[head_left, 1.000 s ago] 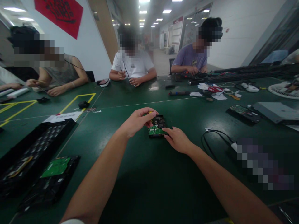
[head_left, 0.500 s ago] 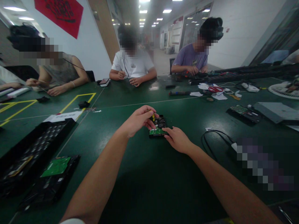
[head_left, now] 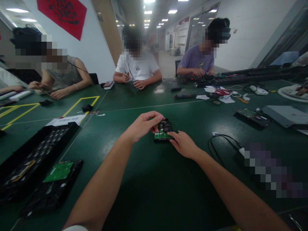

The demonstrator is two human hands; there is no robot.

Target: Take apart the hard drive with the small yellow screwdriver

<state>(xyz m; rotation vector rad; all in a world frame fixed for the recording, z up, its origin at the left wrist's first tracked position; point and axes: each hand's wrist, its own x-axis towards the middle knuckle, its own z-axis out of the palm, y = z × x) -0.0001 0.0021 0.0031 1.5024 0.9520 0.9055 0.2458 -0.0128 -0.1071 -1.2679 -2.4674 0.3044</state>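
A hard drive with a green circuit board lies on the dark green table ahead of me. My left hand is above its left side, its fingers closed round a screwdriver whose yellow-and-black handle is now nearly all hidden by the fingers. The screwdriver's tip cannot be made out. My right hand grips the drive's right edge, with the fingertips on the board and the thumb lower at the near corner.
At left lie a long black casing and a black unit with a green board. To the right are another hard drive, a grey metal box and a black cable. Several people sit across the table.
My left hand has turned and its fingers have shifted over the screwdriver handle, which showed plainly before. My right hand and the hard drive stay nearly in place.
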